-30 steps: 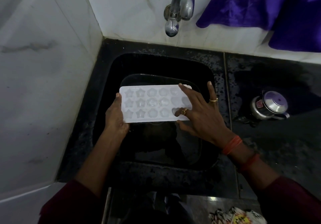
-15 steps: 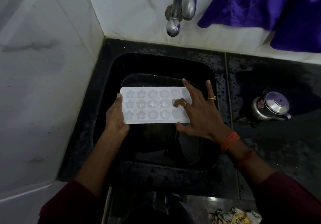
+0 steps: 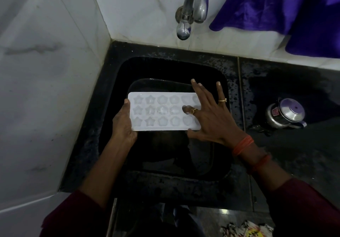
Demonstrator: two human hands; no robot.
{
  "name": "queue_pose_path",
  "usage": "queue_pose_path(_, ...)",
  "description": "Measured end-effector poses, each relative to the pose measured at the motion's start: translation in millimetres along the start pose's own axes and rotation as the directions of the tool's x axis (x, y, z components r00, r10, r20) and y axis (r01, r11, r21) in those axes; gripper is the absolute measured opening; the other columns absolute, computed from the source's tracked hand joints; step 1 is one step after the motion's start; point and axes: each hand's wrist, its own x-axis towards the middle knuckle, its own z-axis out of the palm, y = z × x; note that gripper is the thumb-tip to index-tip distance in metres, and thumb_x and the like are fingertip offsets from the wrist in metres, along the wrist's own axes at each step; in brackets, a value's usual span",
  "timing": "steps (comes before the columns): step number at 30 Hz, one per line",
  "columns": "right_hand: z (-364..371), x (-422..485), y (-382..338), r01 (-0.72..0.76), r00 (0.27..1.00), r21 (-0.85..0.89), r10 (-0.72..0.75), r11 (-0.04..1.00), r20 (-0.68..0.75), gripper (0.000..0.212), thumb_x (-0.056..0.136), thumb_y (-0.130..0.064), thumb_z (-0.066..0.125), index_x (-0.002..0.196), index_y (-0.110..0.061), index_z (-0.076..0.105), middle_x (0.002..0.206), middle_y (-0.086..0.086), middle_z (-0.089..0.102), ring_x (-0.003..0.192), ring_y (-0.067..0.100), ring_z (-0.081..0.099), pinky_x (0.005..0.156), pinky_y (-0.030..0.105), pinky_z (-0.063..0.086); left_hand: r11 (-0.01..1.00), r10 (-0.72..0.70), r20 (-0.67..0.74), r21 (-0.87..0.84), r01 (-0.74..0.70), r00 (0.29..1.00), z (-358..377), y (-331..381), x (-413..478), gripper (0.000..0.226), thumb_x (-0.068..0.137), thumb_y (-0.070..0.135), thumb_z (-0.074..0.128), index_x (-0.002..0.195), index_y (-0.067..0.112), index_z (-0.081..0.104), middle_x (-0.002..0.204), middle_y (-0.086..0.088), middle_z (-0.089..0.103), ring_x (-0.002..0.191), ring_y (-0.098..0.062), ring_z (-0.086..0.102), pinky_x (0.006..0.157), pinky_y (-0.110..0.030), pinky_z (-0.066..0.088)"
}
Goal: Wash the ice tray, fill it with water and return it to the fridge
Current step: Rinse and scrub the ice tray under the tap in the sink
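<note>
A white ice tray (image 3: 161, 111) with star and flower shaped cups is held level over the black sink (image 3: 114, 93). My left hand (image 3: 123, 126) grips its left end, thumb on top. My right hand (image 3: 211, 115) lies spread over the tray's right end, thumb at the near edge and a bent finger pressed into a middle-row cup. The hand hides the rightmost cups. The steel tap (image 3: 191, 12) on the back wall is above the tray, and no water runs from it.
A dark tray or pan (image 3: 156, 84) sits in the sink under the ice tray. A small steel pot with a lid (image 3: 285, 112) stands on the wet black counter to the right. Purple cloth (image 3: 287, 10) hangs at the back right. White marble walls close the left and back.
My right hand has slid a little leftward across the tray, its bent finger moving from a near-row cup to a middle-row cup. The left hand and tray stay almost still.
</note>
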Motion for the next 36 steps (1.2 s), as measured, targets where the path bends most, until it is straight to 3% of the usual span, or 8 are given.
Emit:
queue_pose_path(7, -4.2, -5.1, 2.9, 0.008, 1.0, -0.003, -0.008, 1.0, -0.026, 0.067, 0.068, -0.076, 0.06, 0.119, -0.034, 0.069, 0.166, 0.02, 0.011, 0.153, 0.035, 0.017, 0.118, 0.066, -0.009, 1.0, -0.01, 0.02, 0.007, 0.009, 1.0, -2.6, -1.7, 1.4, 0.046, 0.101, 0.045, 0.058, 0.126, 0.009, 0.069, 0.117, -0.013, 0.076, 0.105, -0.033, 0.074, 0.076, -0.047, 0.062)
queue_pose_path(12, -8.8, -7.0, -1.7, -0.026, 1.0, -0.101, 0.026, 0.994, -0.003, 0.077, 0.063, -0.076, 0.052, 0.113, -0.022, 0.071, 0.166, 0.024, 0.005, 0.154, 0.036, 0.012, 0.12, 0.063, -0.011, 1.0, -0.008, 0.037, 0.022, 0.007, 0.999, -0.3, -3.1, 1.8, 0.047, 0.101, 0.046, 0.057, 0.128, 0.009, 0.068, 0.118, -0.013, 0.075, 0.107, -0.034, 0.074, 0.086, -0.053, 0.06)
queue_pose_path(18, -8.5, -5.4, -3.6, -0.004, 1.0, -0.068, 0.004, 0.998, 0.0, 0.074, 0.066, -0.078, 0.051, 0.116, -0.025, 0.066, 0.165, 0.026, 0.002, 0.154, 0.037, 0.011, 0.119, 0.067, -0.006, 1.0, -0.016, 0.024, 0.012, 0.016, 1.0, -0.5, -5.1, 1.1, 0.046, 0.101, 0.045, 0.058, 0.127, 0.009, 0.069, 0.117, -0.013, 0.076, 0.106, -0.033, 0.074, 0.085, -0.051, 0.061)
queue_pose_path(24, -9.9, -2.5, -3.5, -0.011, 1.0, -0.054, 0.011, 0.998, -0.001, 0.072, 0.065, -0.077, 0.052, 0.116, -0.028, 0.065, 0.165, 0.026, 0.002, 0.154, 0.037, 0.011, 0.119, 0.065, -0.01, 0.999, -0.028, 0.022, -0.022, 0.028, 0.999, 0.0, -3.6, -0.6, 0.045, 0.102, 0.044, 0.056, 0.127, 0.009, 0.068, 0.117, -0.012, 0.076, 0.104, -0.032, 0.075, 0.074, -0.047, 0.063)
queue_pose_path(32, -17.9, -2.9, -1.5, -0.049, 0.999, -0.067, 0.048, 0.997, -0.012, 0.076, 0.063, -0.08, 0.05, 0.117, -0.03, 0.07, 0.165, 0.024, 0.009, 0.153, 0.035, 0.019, 0.118, 0.06, -0.018, 1.0, -0.011, 0.034, -0.004, 0.011, 0.999, 1.9, 1.2, -1.8, 0.044, 0.101, 0.045, 0.059, 0.123, 0.01, 0.071, 0.114, -0.013, 0.077, 0.104, -0.033, 0.074, 0.088, -0.053, 0.06)
queue_pose_path(36, -14.3, -7.0, -4.5, -0.048, 0.998, 0.015, 0.049, 0.999, -0.036, 0.07, 0.063, -0.076, 0.059, 0.114, -0.03, 0.069, 0.164, 0.023, 0.016, 0.151, 0.035, 0.025, 0.119, 0.062, -0.014, 1.0, -0.017, 0.029, -0.001, 0.017, 0.999, 2.8, 0.3, -4.3, 0.043, 0.101, 0.045, 0.058, 0.122, 0.01, 0.071, 0.113, -0.012, 0.077, 0.102, -0.032, 0.075, 0.084, -0.052, 0.061)
